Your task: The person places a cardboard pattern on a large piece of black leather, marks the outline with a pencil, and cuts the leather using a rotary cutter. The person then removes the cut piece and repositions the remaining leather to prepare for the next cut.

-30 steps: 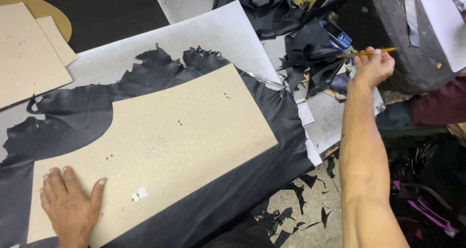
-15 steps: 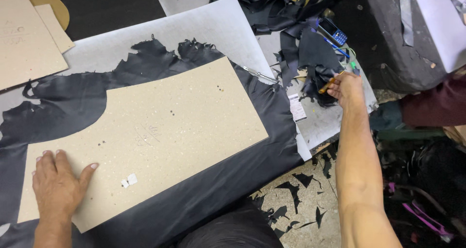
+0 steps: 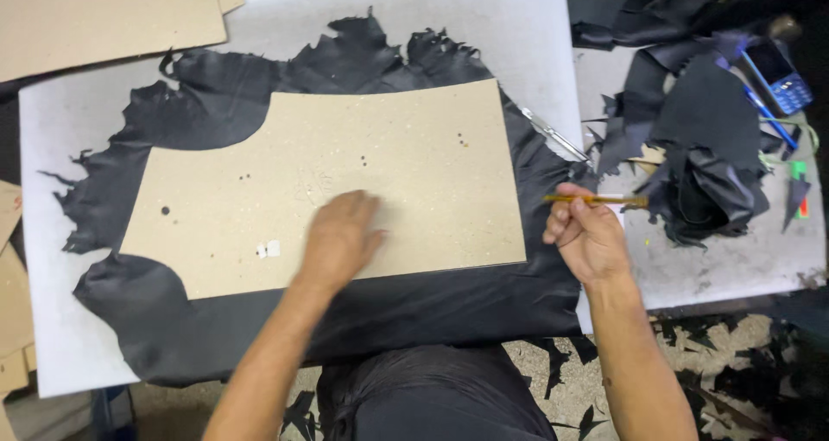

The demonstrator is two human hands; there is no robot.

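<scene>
On the white work surface (image 3: 535, 26) lies a large black leather hide with ragged edges (image 3: 224, 104), and a flat beige cardboard pattern with a curved cut-out (image 3: 345, 173) lies on top of it. The left hand (image 3: 338, 238) rests flat on the cardboard, with the fingers spread and holding nothing. The right hand (image 3: 587, 238) is closed around a thin yellow pencil-like tool (image 3: 596, 200), just beside the right edge of the cardboard. Black leather scraps (image 3: 699, 147) are piled further to the right, near a blue mobile phone (image 3: 777, 76).
</scene>
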